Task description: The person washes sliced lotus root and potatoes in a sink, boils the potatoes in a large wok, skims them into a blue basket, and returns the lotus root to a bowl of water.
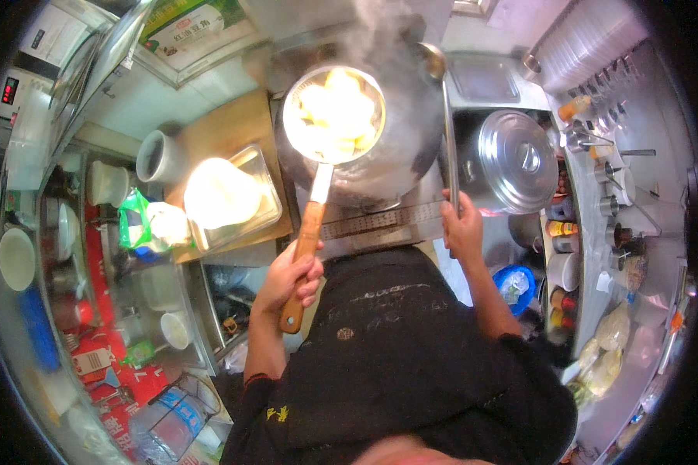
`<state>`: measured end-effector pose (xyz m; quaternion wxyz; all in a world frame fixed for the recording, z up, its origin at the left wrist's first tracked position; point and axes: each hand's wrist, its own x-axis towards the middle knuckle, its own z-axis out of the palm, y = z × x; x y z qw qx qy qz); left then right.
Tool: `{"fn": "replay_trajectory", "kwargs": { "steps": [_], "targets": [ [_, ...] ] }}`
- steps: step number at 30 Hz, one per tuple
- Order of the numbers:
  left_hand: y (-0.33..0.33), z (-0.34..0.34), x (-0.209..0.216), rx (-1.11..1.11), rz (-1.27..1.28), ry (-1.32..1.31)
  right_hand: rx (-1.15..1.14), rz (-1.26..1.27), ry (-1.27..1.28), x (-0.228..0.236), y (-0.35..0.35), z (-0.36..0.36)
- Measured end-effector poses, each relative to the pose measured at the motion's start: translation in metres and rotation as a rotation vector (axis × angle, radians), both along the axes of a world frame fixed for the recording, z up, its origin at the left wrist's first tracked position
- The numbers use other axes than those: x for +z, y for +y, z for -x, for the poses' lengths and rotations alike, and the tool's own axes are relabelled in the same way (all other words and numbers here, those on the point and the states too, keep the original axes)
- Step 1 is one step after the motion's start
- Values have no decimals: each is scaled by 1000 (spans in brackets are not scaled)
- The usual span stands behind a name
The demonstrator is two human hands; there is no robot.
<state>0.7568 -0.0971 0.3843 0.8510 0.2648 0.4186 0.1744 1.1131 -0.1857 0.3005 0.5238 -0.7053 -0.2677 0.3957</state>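
Strainer (383,108) and ladle (450,136) in hand above a steaming wok (415,151)

At the top centre of the frame, the strainer carries pale, glaringly overexposed food (335,112) over the wok. The left hand (293,277), at centre, has its fingers wrapped around the strainer's wooden handle. Right of centre, the right hand's (464,226) fingers grasp the ladle's long shaft, near a lidded pot (517,163).

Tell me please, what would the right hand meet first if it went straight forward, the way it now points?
Apart from the long ladle it grips, the right hand would probably meet the wok at its right edge; the hand's height is unclear, so it might pass above.
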Motion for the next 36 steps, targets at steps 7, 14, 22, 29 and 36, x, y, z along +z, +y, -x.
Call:
{"fn": "replay_trajectory", "kwargs": {
  "steps": [7,14,22,29,36],
  "targets": [
    [0,13,-10,18,6,-90,-23,-21,24,-3,10,8],
    [-6,3,-34,9,66,-11,9,-8,110,-7,3,12],
    [-15,20,-22,31,61,-190,-3,8,81,-2,6,15],
    [-34,34,-47,64,114,-217,130,7,13,-9,14,32],
    [-76,106,3,321,-27,-10,388,20,-27,16,56,84]
  ]
}}
